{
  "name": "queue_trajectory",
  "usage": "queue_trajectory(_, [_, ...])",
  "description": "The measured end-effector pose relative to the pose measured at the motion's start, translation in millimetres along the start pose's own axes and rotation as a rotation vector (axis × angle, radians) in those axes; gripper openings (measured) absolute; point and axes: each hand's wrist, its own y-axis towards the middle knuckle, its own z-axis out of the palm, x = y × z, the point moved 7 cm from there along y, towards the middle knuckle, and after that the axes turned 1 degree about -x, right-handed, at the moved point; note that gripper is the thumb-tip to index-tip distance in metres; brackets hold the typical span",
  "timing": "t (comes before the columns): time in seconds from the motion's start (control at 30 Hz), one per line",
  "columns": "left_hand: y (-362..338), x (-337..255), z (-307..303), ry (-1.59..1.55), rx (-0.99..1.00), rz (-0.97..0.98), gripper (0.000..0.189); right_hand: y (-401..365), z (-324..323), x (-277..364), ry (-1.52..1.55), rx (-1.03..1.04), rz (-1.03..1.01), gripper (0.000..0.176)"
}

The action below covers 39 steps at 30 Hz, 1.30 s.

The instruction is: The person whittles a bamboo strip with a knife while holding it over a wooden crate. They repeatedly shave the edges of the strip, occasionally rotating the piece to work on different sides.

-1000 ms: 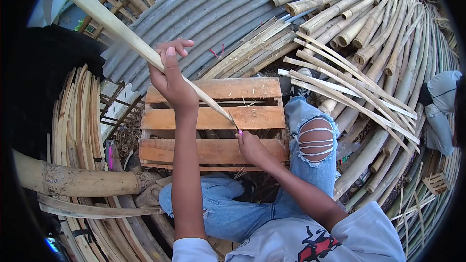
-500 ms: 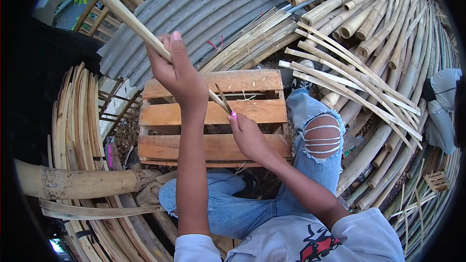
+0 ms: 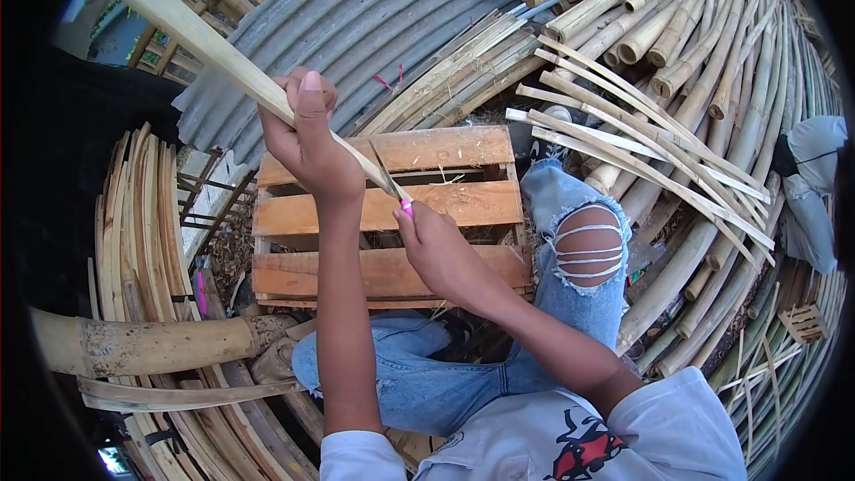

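Note:
A long pale bamboo strip (image 3: 209, 43) slants from the upper left down to the middle of the view. My left hand (image 3: 305, 129) is wrapped round it, thumb pointing up. In my right hand (image 3: 441, 245) is a knife (image 3: 384, 167) with a thin blade and a bright pink part by the thumb. The blade lies across the strip's lower end and touches it. Both hands are over a slatted wooden crate (image 3: 383, 207), with a few shavings (image 3: 450, 180) on its slats. My right fingers hide most of the knife's handle.
Split bamboo strips (image 3: 142, 223) are stacked at the left beside a thick bamboo pole (image 3: 169, 343). Cut strips (image 3: 659, 156) lie across whole bamboo poles (image 3: 677, 36) at the right. A corrugated sheet (image 3: 356, 18) stands behind the crate.
Both hands have shifted slightly left, and the strip has turned to show a broader face. The knife has moved left with my right hand, still against the strip.

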Motion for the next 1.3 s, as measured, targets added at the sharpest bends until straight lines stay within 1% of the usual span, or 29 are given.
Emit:
queue_trajectory(0.03, [1, -1, -2, -0.003, -0.005, 0.01, 0.027, 1, 5, -18, -0.006, -0.001, -0.01, 0.04])
queue_trajectory(0.1, [0, 4, -9, -0.117, 0.042, -0.056, 0.021, 9, 24, -91, -0.073, 0.032, 0.082, 0.04])
queue_trajectory(0.13, [1, 5, -10, -0.14, 0.078, -0.055, 0.018, 10, 27, -97, -0.06, 0.044, 0.059, 0.039])
queue_trajectory(0.17, [3, 3, -7, -0.139, 0.079, -0.054, 0.018, 10, 19, -76, -0.059, 0.044, 0.059, 0.039])
queue_trajectory(0.23, [0, -3, -1, -0.044, 0.052, -0.041, 0.026, 5, 3, -31, 0.018, 0.048, 0.056, 0.038])
queue_trajectory(0.27, [-3, -1, 2, -0.042, 0.052, -0.053, 0.026, 2, -1, -13, 0.037, 0.006, -0.012, 0.041])
queue_trajectory(0.3, [-4, -2, 5, -0.054, 0.058, -0.028, 0.026, 1, 4, -17, 0.037, 0.009, -0.005, 0.041])
queue_trajectory(0.37, [-3, -5, 4, -0.072, 0.064, 0.007, 0.026, 1, 11, -36, 0.059, -0.054, 0.006, 0.041])
queue_trajectory(0.4, [-4, -4, 1, -0.111, 0.095, -0.002, 0.024, 2, 18, -63, 0.034, -0.014, 0.059, 0.041])
queue_trajectory(0.43, [-4, -5, 1, -0.148, 0.131, -0.016, 0.022, 5, 16, -67, 0.028, -0.014, 0.05, 0.041])
queue_trajectory(0.5, [-4, -5, 1, -0.155, 0.127, -0.016, 0.022, 4, 22, -82, -0.031, 0.088, 0.115, 0.038])
queue_trajectory(0.53, [-5, -5, 3, -0.159, 0.122, -0.021, 0.022, 4, 18, -69, 0.024, 0.03, 0.085, 0.041])
queue_trajectory(0.57, [-7, -4, 5, -0.162, 0.135, -0.039, 0.022, 2, 12, -51, 0.035, 0.023, 0.103, 0.041])
queue_trajectory(0.63, [-9, -9, 9, -0.19, 0.147, -0.004, 0.023, 2, -2, -8, 0.092, -0.01, -0.04, 0.042])
queue_trajectory(0.67, [-10, -11, 10, -0.164, 0.137, -0.003, 0.023, 2, 2, -13, 0.136, -0.049, -0.038, 0.042])
queue_trajectory(0.7, [-11, -11, 8, -0.161, 0.141, -0.004, 0.023, 4, 12, -37, 0.14, -0.049, -0.037, 0.042])
queue_trajectory(0.77, [-9, -9, 6, -0.168, 0.141, -0.014, 0.022, 14, 35, -114, -0.044, -0.004, 0.114, 0.038])
queue_trajectory(0.8, [-8, -10, 6, -0.165, 0.143, -0.005, 0.022, 15, 42, -129, -0.041, -0.004, 0.105, 0.038])
queue_trajectory(0.9, [-7, -9, 12, -0.219, 0.2, -0.016, 0.022, 18, 45, -131, -0.061, -0.037, 0.091, 0.039])
queue_trajectory(0.97, [-11, -10, 13, -0.188, 0.174, -0.023, 0.022, 14, 17, -75, 0.083, -0.045, 0.051, 0.038])
queue_trajectory(1.0, [-12, -13, 15, -0.196, 0.187, -0.011, 0.022, 11, 14, -59, 0.093, -0.033, 0.043, 0.038])
queue_trajectory(1.03, [-15, -13, 13, -0.19, 0.185, -0.018, 0.022, 9, 20, -69, 0.094, -0.026, 0.049, 0.038])
queue_trajectory(1.1, [-14, -12, 13, -0.175, 0.163, -0.006, 0.021, 16, 32, -113, -0.011, -0.024, 0.07, 0.036])
queue_trajectory(1.13, [-13, -12, 10, -0.173, 0.195, -0.019, 0.021, 15, 39, -135, -0.049, 0.005, 0.108, 0.036])
queue_trajectory(1.17, [-14, -11, 7, -0.172, 0.195, -0.005, 0.021, 12, 41, -135, -0.05, 0.004, 0.095, 0.036])
queue_trajectory(1.23, [-13, -5, -3, -0.194, 0.117, -0.011, 0.018, 13, 43, -136, -0.113, -0.031, 0.104, 0.037])
queue_trajectory(1.27, [-19, -2, -9, -0.125, 0.078, -0.041, 0.014, 16, 41, -137, -0.11, -0.013, 0.087, 0.036])
queue_trajectory(1.3, [-27, -1, -14, -0.119, 0.082, -0.03, 0.014, 16, 39, -138, -0.104, -0.011, 0.074, 0.036])
